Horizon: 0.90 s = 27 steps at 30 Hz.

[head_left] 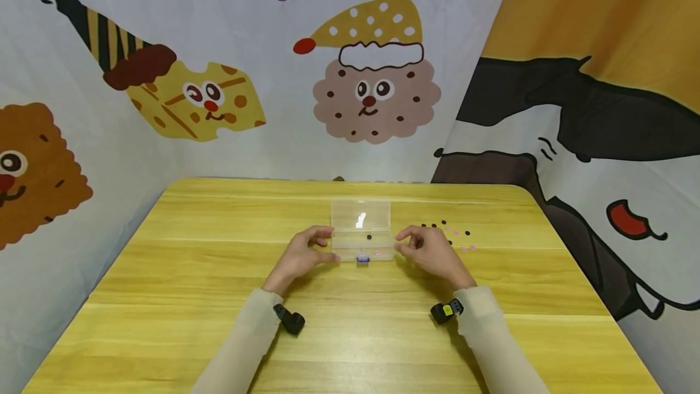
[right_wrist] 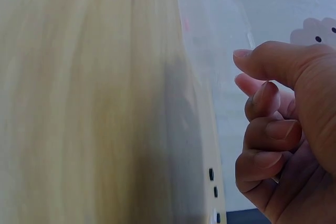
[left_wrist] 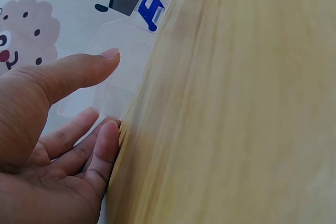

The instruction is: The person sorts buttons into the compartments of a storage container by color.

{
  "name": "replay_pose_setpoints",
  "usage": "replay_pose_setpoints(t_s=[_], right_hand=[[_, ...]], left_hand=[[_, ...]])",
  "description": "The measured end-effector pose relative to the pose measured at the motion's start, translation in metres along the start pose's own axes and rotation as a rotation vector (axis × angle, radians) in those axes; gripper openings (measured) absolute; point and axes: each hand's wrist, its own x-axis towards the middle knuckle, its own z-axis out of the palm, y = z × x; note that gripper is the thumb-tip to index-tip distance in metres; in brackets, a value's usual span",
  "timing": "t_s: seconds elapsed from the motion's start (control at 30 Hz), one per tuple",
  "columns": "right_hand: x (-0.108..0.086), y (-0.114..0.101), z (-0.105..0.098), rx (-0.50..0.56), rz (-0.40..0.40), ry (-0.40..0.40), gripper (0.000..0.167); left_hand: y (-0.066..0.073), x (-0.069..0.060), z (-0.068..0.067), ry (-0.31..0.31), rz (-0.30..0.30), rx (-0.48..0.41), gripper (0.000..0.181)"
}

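Note:
A clear plastic box [head_left: 346, 241] lies on the table with its lid [head_left: 350, 214] raised at the back. A blue latch [head_left: 363, 259] marks its front edge. In its compartments lie a small black disc [head_left: 369, 237] farther back and a pink piece [head_left: 377, 253] near the front. My left hand [head_left: 299, 252] is at the box's left end, thumb by the front corner and relaxed fingers farther back. My right hand [head_left: 429, 250], loosely curled, hovers at the right end with nothing visible in its fingers; contact with the box cannot be made out.
Several black discs [head_left: 467, 233] and pink pieces [head_left: 463, 249] are scattered right of the box, partly behind my right hand. The wooden table [head_left: 180, 248] ends at a printed cloth [head_left: 219, 157]. A black wrist camera [head_left: 290, 320] sits on each sleeve.

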Motion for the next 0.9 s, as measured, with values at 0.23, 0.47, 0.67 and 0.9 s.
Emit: replay_pose_setpoints(t_s=[0.23, 0.47, 0.67, 0.9], right_hand=[[-0.003, 0.01, -0.007, -0.012, 0.029, 0.005, 0.018], [-0.008, 0.019, -0.015, -0.04, 0.043, 0.028, 0.019], [-0.014, 0.028, -0.023, -0.079, 0.067, 0.049, 0.021], [-0.022, 0.04, -0.033, -0.104, 0.09, 0.081, 0.02]], left_hand=[[0.001, 0.0, 0.0, 0.002, -0.011, 0.006, 0.064], [0.001, 0.001, 0.0, -0.006, -0.001, 0.006, 0.066], [0.0, 0.001, 0.0, -0.003, 0.0, 0.008, 0.066], [0.001, 0.0, 0.0, -0.006, -0.002, 0.006, 0.066]])
